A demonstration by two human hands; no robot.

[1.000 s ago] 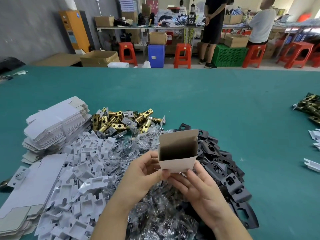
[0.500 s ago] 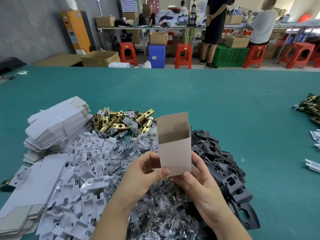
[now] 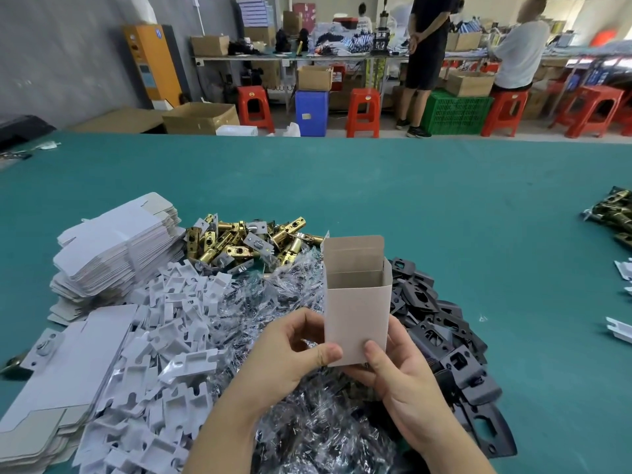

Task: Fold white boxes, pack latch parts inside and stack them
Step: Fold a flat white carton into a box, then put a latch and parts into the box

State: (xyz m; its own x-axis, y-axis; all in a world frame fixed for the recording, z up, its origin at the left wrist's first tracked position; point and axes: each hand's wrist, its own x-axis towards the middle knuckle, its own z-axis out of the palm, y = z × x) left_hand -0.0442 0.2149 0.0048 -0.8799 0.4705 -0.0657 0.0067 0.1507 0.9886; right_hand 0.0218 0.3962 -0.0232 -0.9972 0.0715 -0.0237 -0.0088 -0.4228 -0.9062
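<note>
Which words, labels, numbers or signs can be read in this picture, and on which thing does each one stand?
No text can be read.
Orange cabinet: a blue round sign and a blue panel, too small to read.
Red stool: a small sticker, blurred.
Blue bin: a pale label, blurred.
White box held by left hand and right hand: plain, no print.

Two bare forearms in view, rising from the bottom edge, no sleeves anywhere along them. Bare left hand [image 3: 290, 350] and bare right hand [image 3: 393, 371]: no gloves, no rings, no watch or wristband on show. Nails short and plain on the thumbs. No cuffs, no fabric at either wrist.
</note>
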